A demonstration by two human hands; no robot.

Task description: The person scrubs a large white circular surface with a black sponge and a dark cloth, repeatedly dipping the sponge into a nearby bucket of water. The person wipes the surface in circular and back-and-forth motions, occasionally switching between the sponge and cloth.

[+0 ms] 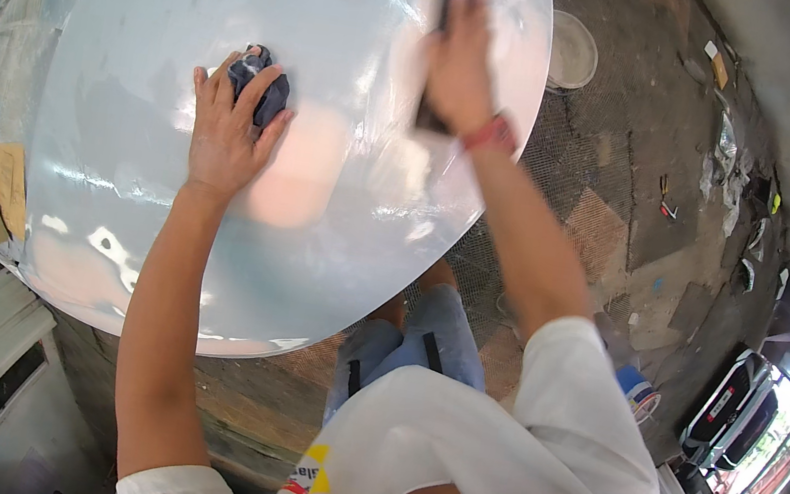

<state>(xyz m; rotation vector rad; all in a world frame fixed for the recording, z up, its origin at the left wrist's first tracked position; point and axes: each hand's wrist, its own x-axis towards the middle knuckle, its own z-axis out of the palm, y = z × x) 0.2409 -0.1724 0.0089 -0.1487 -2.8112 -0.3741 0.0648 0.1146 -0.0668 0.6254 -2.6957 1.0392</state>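
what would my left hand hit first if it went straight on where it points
Nothing visible: ahead of your left hand and the dark cloth it holds, only the pale glossy panel runs on to the picture's upper edge, though depth is unclear.

A loose white T-shirt (463, 408) with wide short sleeves (569, 362) and a curved neckline; a print (304, 482) of yellow blocks, red and dark lettering on its front; a red wristband (492, 134) by the bare right hand (462, 74), blurred; the left hand (231, 138) bare too; pale blue shorts (449, 327), a narrow black strip on each leg; bare knees below.
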